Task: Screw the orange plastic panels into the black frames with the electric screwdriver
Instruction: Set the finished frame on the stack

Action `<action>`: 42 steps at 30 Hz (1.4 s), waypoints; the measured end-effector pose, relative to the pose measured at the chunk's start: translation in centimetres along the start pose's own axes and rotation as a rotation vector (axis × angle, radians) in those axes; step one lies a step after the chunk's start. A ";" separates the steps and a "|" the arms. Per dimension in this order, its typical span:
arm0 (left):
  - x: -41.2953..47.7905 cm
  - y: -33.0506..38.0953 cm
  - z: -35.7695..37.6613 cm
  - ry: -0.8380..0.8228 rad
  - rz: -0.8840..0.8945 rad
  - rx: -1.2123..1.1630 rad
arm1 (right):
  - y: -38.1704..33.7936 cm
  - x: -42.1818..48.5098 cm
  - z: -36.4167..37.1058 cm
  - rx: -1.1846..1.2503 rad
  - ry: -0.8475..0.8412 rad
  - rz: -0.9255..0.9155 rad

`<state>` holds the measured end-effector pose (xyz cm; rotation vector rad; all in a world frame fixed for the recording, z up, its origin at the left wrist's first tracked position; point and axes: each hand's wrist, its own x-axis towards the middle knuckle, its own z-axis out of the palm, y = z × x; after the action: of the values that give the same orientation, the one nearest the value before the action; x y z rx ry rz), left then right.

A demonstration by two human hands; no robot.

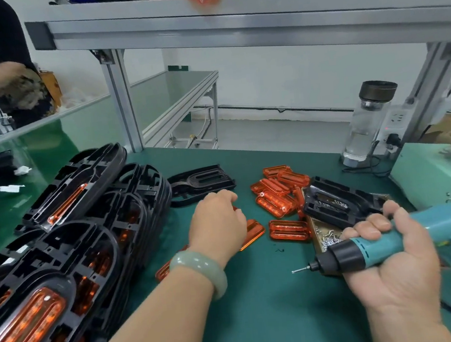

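Observation:
My right hand (387, 262) grips the teal electric screwdriver (390, 240), its bit pointing left above the green mat. My left hand (218, 221) rests palm down over a loose orange panel (253, 233), fingers curled; whether it grips the panel is hidden. A pile of loose orange panels (276, 193) lies in the middle of the mat. One empty black frame (203, 182) lies behind my left hand. Another black frame (337, 204) lies on a tray of screws (324, 237). Stacked black frames with orange panels fitted (60, 242) fill the left side.
A glass bottle (368, 124) and a power strip (396, 126) stand at the back right, beside a pale green box (434, 172). An aluminium shelf (232, 24) runs overhead on posts (124, 103). Another person (9, 81) sits at the far left.

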<state>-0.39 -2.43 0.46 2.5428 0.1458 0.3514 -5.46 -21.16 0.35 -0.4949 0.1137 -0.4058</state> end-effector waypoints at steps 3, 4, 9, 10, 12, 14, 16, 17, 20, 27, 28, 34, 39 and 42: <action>2.3 -0.2 1.0 -0.022 -0.062 0.076 | -0.1 0.1 -0.1 0.001 0.000 0.011; 3.0 -0.3 1.4 -0.033 -0.075 0.109 | -0.1 0.1 -0.1 -0.003 0.000 0.012; 5.5 -1.0 2.8 -0.182 -0.067 0.206 | -0.1 0.1 -0.2 -0.011 -0.006 0.019; 5.7 -1.1 3.0 -0.208 -0.067 0.219 | -0.1 0.2 -0.2 -0.015 -0.005 0.022; 6.0 -1.2 3.0 -0.207 -0.062 0.263 | -0.2 0.2 0.0 -0.015 -0.008 0.032; 6.0 -1.1 2.7 -0.142 -0.044 0.356 | -0.2 0.3 0.0 -0.008 -0.004 0.039; 5.8 -0.9 2.4 -0.106 -0.034 0.446 | -0.2 0.3 0.0 -0.015 0.003 0.034; 5.7 -0.8 2.3 -0.108 -0.033 0.469 | -0.1 0.3 0.0 -0.019 0.003 0.031; 5.6 -0.4 1.7 -0.131 0.002 0.468 | 0.0 0.2 0.0 -0.022 -0.008 0.024; 5.7 0.5 1.8 -0.205 -0.097 0.427 | -0.2 0.1 0.1 -0.021 -0.025 0.052; 5.7 0.6 1.8 -0.181 -0.121 0.445 | -0.2 0.1 0.1 -0.020 -0.027 0.052; 5.8 0.9 1.6 -0.221 -0.131 0.496 | -0.2 0.0 0.1 -0.026 -0.031 0.056; 5.6 1.8 0.9 -0.082 -0.033 0.527 | -0.2 0.1 0.1 -0.025 -0.032 0.055; 5.5 2.0 -1.1 0.130 -0.028 0.389 | -0.2 0.1 0.1 -0.028 -0.031 0.046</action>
<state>4.67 -2.58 3.63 2.8960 0.3276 0.5211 -5.43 -21.36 0.52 -0.5249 0.1004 -0.3516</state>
